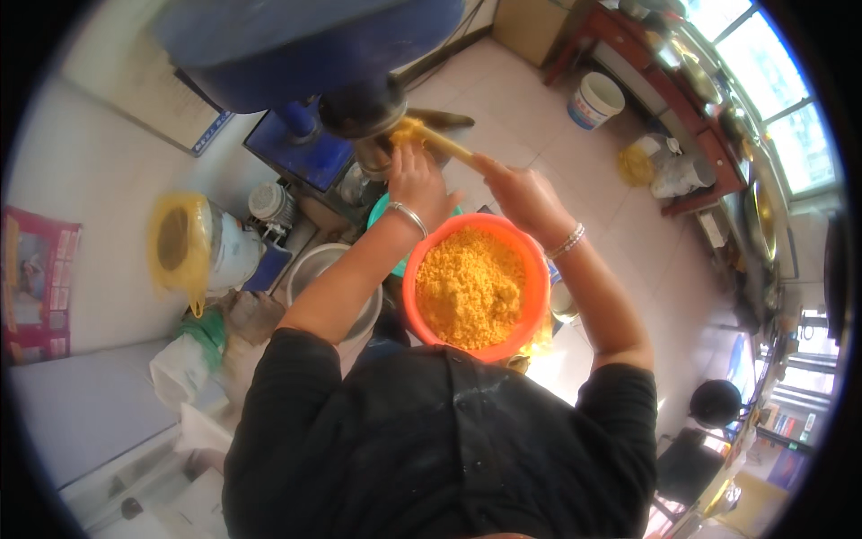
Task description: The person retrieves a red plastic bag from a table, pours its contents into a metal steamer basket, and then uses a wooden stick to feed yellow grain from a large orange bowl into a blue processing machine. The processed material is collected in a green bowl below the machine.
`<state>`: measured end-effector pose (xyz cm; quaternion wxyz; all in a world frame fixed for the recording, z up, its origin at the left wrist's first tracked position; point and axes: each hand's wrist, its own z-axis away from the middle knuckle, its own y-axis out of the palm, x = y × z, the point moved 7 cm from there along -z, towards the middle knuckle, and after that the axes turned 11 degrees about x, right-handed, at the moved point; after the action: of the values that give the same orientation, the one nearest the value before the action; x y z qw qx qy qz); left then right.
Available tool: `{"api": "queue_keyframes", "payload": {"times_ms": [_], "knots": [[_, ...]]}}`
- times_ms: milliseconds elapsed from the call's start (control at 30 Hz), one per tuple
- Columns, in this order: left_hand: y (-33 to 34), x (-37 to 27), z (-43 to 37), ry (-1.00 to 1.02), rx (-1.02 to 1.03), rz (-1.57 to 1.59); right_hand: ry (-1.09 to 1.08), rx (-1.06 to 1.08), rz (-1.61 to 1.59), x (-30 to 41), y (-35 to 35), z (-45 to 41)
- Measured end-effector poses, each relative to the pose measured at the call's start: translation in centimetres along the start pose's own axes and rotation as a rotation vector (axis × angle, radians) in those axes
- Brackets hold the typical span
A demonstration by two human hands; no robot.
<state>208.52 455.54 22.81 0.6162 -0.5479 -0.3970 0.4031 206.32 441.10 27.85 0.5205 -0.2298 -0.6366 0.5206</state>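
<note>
My right hand [528,199] grips a pale wooden stick [448,147] whose far end is coated with a yellow clump [408,131]. That end lies beside the dark metal outlet [360,108] of a blue machine [296,54]. Stretched out flat, my left hand [419,180] has its fingertips at the yellow clump and its thumb apart. Whether its fingertips press on the clump is hidden. Below both hands stands an orange-red plastic basin [544,283], heaped with crumbly yellow food mass [471,290]. Part of a teal basin [378,210] shows behind it.
A grey tub [296,273] sits left of the orange basin. Farther left are an electric motor [271,202] and a bucket [236,249] with a yellow plastic bag [178,236]. A white bucket [596,100] stands on the tiled floor near a red-brown table [717,158].
</note>
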Motion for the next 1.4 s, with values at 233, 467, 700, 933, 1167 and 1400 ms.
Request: {"api": "queue_keyframes", "payload": {"times_ms": [233, 467, 700, 933, 1167, 1400], "knots": [[-0.8, 1.1, -1.9, -0.037, 0.172, 0.017, 0.001, 0.141, 0.107, 3.0, 0.6, -3.5], [-1.7, 1.9, -1.2, -0.025, 0.162, 0.046, -0.019, 0.104, 0.075, 1.8, -0.4, -3.3], [-0.9, 2.2, 0.2, 0.038, 0.1, -0.046, -0.041, 0.178, 0.165, 3.5, 0.1, -3.0], [-1.0, 2.2, -0.4, 0.064, 0.144, -0.026, -0.066, 0.169, 0.189, 3.5, 0.7, -4.0], [-1.4, 2.3, -0.4, 0.082, 0.203, -0.008, -0.044, 0.192, 0.186, 3.2, 1.3, -5.0], [-1.3, 2.2, -0.7, 0.102, 0.25, -0.039, -0.04, 0.18, 0.277, 3.6, 1.7, -5.6]]}}
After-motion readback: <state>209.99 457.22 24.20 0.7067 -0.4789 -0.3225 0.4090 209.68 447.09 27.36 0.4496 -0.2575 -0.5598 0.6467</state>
